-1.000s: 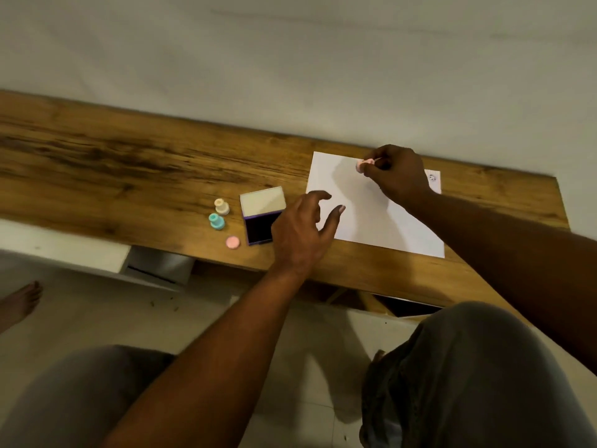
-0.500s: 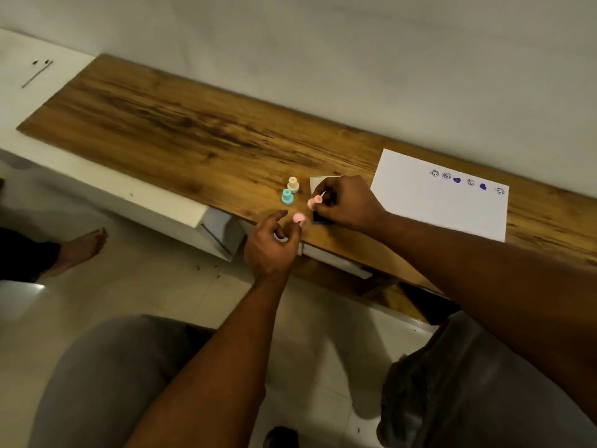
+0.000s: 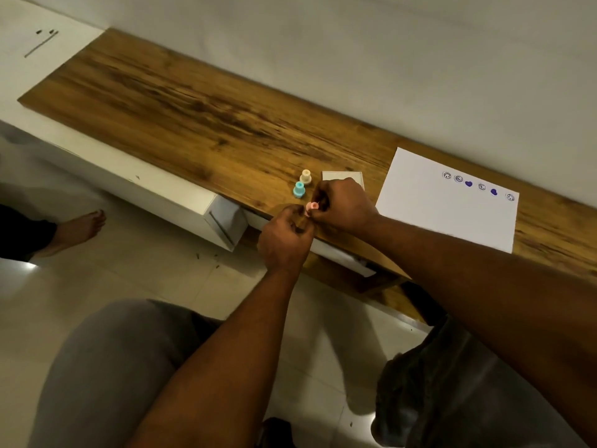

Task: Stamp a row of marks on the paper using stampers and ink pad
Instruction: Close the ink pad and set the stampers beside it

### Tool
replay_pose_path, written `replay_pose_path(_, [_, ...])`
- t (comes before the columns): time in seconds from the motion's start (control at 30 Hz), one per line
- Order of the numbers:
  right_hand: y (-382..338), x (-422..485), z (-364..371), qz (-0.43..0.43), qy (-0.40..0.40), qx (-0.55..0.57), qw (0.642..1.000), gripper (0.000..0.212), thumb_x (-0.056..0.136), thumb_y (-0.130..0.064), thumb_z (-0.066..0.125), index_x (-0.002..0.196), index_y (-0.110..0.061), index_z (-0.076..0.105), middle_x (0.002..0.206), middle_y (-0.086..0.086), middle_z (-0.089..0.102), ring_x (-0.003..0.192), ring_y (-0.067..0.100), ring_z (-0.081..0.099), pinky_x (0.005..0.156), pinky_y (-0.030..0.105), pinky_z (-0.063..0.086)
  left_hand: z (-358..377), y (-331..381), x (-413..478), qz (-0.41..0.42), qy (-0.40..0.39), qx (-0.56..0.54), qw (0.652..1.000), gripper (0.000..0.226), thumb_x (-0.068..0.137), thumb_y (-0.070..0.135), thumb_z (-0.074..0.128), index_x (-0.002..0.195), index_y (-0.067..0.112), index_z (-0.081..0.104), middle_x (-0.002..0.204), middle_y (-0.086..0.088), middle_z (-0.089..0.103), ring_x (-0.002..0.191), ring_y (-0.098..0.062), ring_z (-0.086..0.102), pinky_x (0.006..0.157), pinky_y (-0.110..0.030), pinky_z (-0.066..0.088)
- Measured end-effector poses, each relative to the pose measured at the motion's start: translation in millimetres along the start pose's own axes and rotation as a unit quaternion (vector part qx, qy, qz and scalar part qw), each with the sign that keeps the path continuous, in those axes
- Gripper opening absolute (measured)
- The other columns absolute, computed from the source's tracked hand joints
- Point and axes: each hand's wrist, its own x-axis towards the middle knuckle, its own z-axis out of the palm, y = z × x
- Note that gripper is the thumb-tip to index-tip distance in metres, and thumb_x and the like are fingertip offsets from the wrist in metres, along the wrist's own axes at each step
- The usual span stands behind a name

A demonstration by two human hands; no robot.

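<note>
Starting with the long wooden tabletop (image 3: 193, 101): runs along the wall and carries everything.

Next, the paper (image 3: 436, 221): lies flat at the right end, well apart from both hands. Looks thin and floppy, so likely slides under a press unless pinned flat.

Then the right hand (image 3: 345, 205) and left hand (image 3: 284, 240): meet over the near edge of the top, fingertips of both pinching the pink stamper (image 3: 312, 206) between them, clear of the wood. Cannot tell if capping or uncapping it.

Ink pad (image 3: 342, 175): sits just behind the right hand, mostly hidden, only a pale top showing.

Teal stamper (image 3: 298, 190) and cream stamper (image 3: 305, 176): stand upright, close together, just left of the pad, untouched.

Back to the pink stamper: looks light, hard, smooth plastic, small enough to slip or roll away. Best pinched round the narrow neck between thumb and forefinger, keeping the inked face off the skin.

Smallest, the six purple marks (image 3: 468, 183): run in a row along the paper's far edge.
</note>
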Motion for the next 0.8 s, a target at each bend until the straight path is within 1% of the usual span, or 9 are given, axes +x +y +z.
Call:
replay_pose_path(0.07, [0,1,4,0.013,0.002,-0.010,1.000,0.023,0.081,-0.043,0.079,0.093,-0.026,0.070,0.080,-0.011,0.066,0.073,0.005,0.061,0.058,0.019,0.042,3,0,1,-0.002,0.006,0.000,1.000,0.050,0.085,0.063,0.067,0.124,0.033,0.073,0.089,0.006,0.076,0.080,-0.015,0.071,0.068,-0.039,0.062])
replay_pose_path(0.17, [-3,5,5,0.014,0.000,-0.036,0.999,0.023,0.079,-0.042,0.080,0.089,-0.024,0.069,0.075,-0.011,0.062,0.067,0.004,0.056,0.055,0.018,0.041,5,2,2,0.004,0.012,0.008,1.000,0.052,0.085,0.069,0.063,0.121,0.034,0.074,0.082,0.008,0.072,0.074,-0.015,0.069,0.065,-0.040,0.061])
replay_pose_path(0.27, [-7,9,1,0.019,-0.014,-0.064,0.998,0.022,0.080,-0.039,0.080,0.085,-0.024,0.066,0.071,-0.009,0.058,0.064,0.005,0.053,0.054,0.019,0.039,6,2,2,0.006,0.008,0.027,1.000,0.051,0.086,0.069,0.064,0.121,0.034,0.074,0.079,0.008,0.071,0.074,-0.015,0.068,0.066,-0.039,0.060])
replay_pose_path(0.4, [-12,12,-3,0.021,-0.031,-0.101,0.994,0.022,0.082,-0.036,0.078,0.087,-0.016,0.071,0.080,0.001,0.066,0.074,0.014,0.062,0.060,0.026,0.044,5,4,3,0.001,-0.005,0.031,0.999,0.051,0.083,0.066,0.064,0.123,0.035,0.072,0.074,0.010,0.067,0.070,-0.013,0.066,0.065,-0.036,0.059])
replay_pose_path(0.5, [-18,14,-3,0.033,-0.036,-0.122,0.991,0.024,0.083,-0.037,0.077,0.084,-0.017,0.064,0.083,0.001,0.061,0.079,0.016,0.060,0.065,0.027,0.041,4,5,4,0.001,-0.008,0.037,0.999,0.051,0.081,0.063,0.064,0.124,0.036,0.071,0.076,0.009,0.069,0.072,-0.015,0.068,0.066,-0.037,0.060])
replay_pose_path(0.6, [-23,16,-2,0.050,-0.027,-0.119,0.991,0.028,0.082,-0.038,0.079,0.082,-0.020,0.057,0.084,0.001,0.058,0.079,0.016,0.056,0.068,0.028,0.042,7,5,6,0.001,-0.010,0.039,0.999,0.056,0.078,0.066,0.057,0.124,0.037,0.070,0.076,0.007,0.070,0.073,-0.017,0.069,0.069,-0.038,0.060])
replay_pose_path(0.67, [-24,15,1,0.056,-0.019,-0.110,0.992,0.028,0.083,-0.037,0.078,0.082,-0.021,0.056,0.086,0.002,0.060,0.079,0.016,0.057,0.067,0.028,0.042,8,4,8,-0.002,-0.015,0.044,0.999,0.061,0.077,0.069,0.052,0.125,0.036,0.069,0.078,0.007,0.071,0.074,-0.017,0.070,0.071,-0.038,0.060])
replay_pose_path(0.73, [-21,12,2,0.049,-0.011,-0.103,0.993,0.025,0.086,-0.039,0.076,0.083,-0.021,0.058,0.085,0.001,0.063,0.079,0.017,0.061,0.066,0.028,0.041,8,3,9,-0.003,-0.017,0.045,0.999,0.061,0.079,0.069,0.051,0.127,0.036,0.068,0.080,0.006,0.072,0.077,-0.018,0.070,0.074,-0.039,0.060])
replay_pose_path(0.8, [-15,7,-2,0.045,0.006,-0.070,0.996,0.029,0.084,-0.050,0.076,0.087,-0.024,0.065,0.079,-0.006,0.061,0.079,0.014,0.064,0.065,0.027,0.045,6,4,10,0.000,-0.012,0.047,0.999,0.058,0.083,0.067,0.052,0.128,0.035,0.067,0.085,0.004,0.073,0.081,-0.020,0.071,0.075,-0.039,0.059])
